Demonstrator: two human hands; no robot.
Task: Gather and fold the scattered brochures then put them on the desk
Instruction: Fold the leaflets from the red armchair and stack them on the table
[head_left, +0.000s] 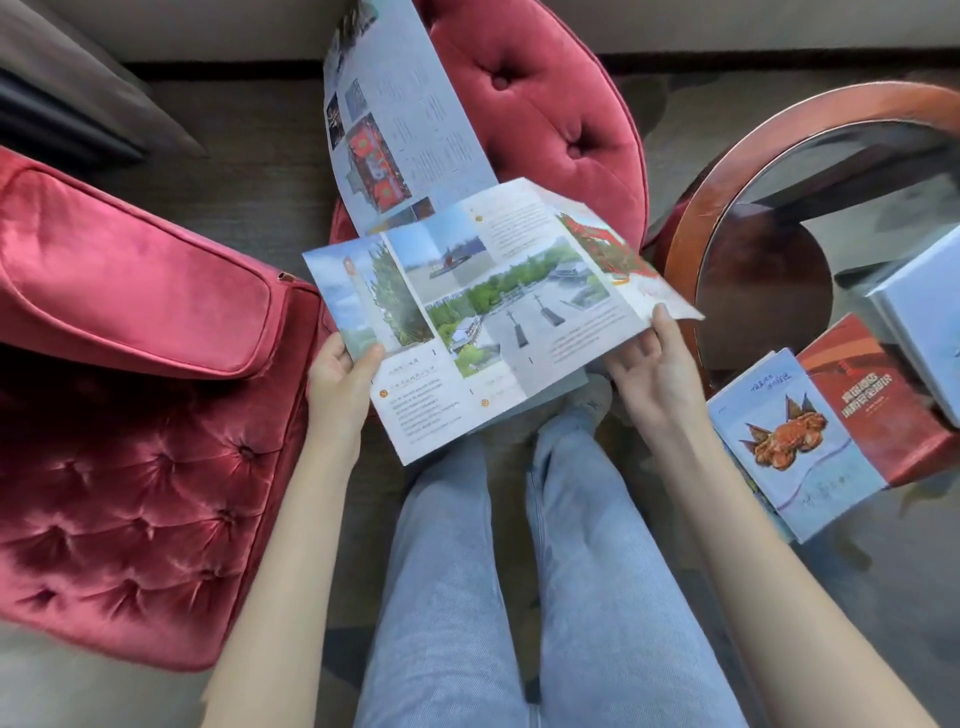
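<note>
Carpeted floor (234, 208) beside glass worktop (727, 171). Pinches unfolded brochure (493, 312) with left fingers (370, 359) (thumb on top); touches its right flap with nearly straight right fingers (667, 332).

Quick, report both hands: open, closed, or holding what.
Left hand: grips the unfolded brochure at its left edge, thumb on top.
Right hand: open, fairly straight fingers touching the brochure's right edge.
</note>
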